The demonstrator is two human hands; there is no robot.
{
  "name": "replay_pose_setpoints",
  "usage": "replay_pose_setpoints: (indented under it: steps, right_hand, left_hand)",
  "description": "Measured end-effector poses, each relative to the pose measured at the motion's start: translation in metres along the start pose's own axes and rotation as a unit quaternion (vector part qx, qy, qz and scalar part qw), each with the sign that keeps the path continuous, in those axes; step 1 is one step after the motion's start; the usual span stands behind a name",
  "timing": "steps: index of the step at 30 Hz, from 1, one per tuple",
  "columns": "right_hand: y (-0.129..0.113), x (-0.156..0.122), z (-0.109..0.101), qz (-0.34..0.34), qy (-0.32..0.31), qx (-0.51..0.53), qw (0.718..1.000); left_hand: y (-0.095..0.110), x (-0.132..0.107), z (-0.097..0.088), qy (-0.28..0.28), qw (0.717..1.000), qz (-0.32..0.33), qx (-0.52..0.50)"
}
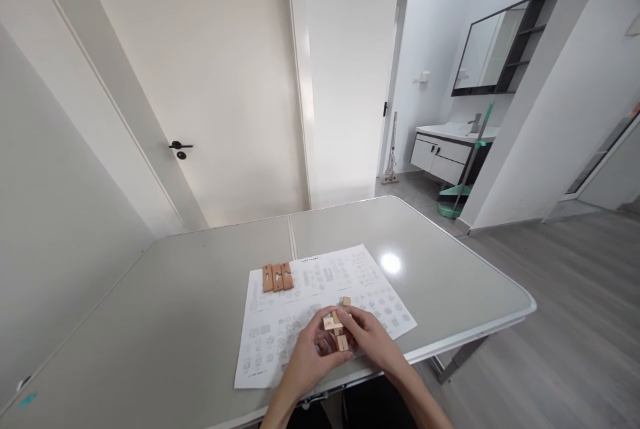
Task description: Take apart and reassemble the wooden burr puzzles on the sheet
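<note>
Held: a small cluster of light wooden blocks point(329, 324), pale, smooth-faced and square-edged, with dark marks on some faces, in your two hands above the near part of the sheet. Left grip point(311, 354): gripping the cluster from its left side, fingers curled, thumb beside the lower block. Right grip point(367, 334): gripping the same cluster from the right, thumb laid across its top. Just beyond your right fingers: one squared pale wooden end point(347, 301); whether it joins the held cluster you cannot tell from here. Lying on the sheet near its upper left corner: three flat wooden pieces point(277, 277), redder brown, oblong, set side by side, with cut-out slots and notches. Beneath: one white paper sheet point(273, 305), matte, set askew, printed in grey with rows of small figures too faint to read. Bearing all: your tabletop point(190, 309), grey-beige and glossy, crossed by a straight seam, rounded at the corners, edged in a pale strip, with a bright round reflection to the right of the sheet. Beyond it: a smooth cream door point(225, 82) with a black lever handle point(181, 145); farther right, a green dustpan point(449, 210) on the floor
</note>
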State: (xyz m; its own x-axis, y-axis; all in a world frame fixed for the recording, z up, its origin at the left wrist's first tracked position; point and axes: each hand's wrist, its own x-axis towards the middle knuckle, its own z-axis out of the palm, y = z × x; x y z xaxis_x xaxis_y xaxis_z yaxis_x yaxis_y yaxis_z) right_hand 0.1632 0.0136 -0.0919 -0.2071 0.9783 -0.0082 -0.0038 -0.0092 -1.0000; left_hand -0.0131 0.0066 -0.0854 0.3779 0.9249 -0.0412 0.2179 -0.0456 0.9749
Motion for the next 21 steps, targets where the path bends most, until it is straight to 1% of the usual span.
replay_pose_setpoints:
  steps: [4,10,14,17,19,21]
  right_hand:
    - [0.000,-0.001,-0.001,-0.013,-0.001,-0.031,0.999]
    - [0.003,-0.001,0.003,-0.024,0.046,-0.060,0.997]
    - [0.007,0.001,0.005,-0.014,0.035,-0.049,0.998]
    - [0.009,0.002,0.000,-0.014,0.031,-0.042,0.999]
    - [0.010,0.002,-0.006,-0.027,0.064,-0.079,0.994]
    - [0.012,0.001,-0.014,-0.043,0.113,-0.156,0.980]
  left_hand:
    - [0.004,0.000,-0.001,0.004,0.999,-0.006,0.033]
    - [0.006,0.000,-0.001,0.000,1.000,-0.005,0.025]
    - [0.002,0.000,0.000,0.002,1.000,-0.005,0.019]
    - [-0.001,0.001,0.001,0.008,1.000,-0.001,-0.001]
    - [-0.002,0.002,0.002,0.028,0.999,0.005,-0.019]
    - [-0.003,0.003,0.004,0.065,0.997,0.006,-0.029]
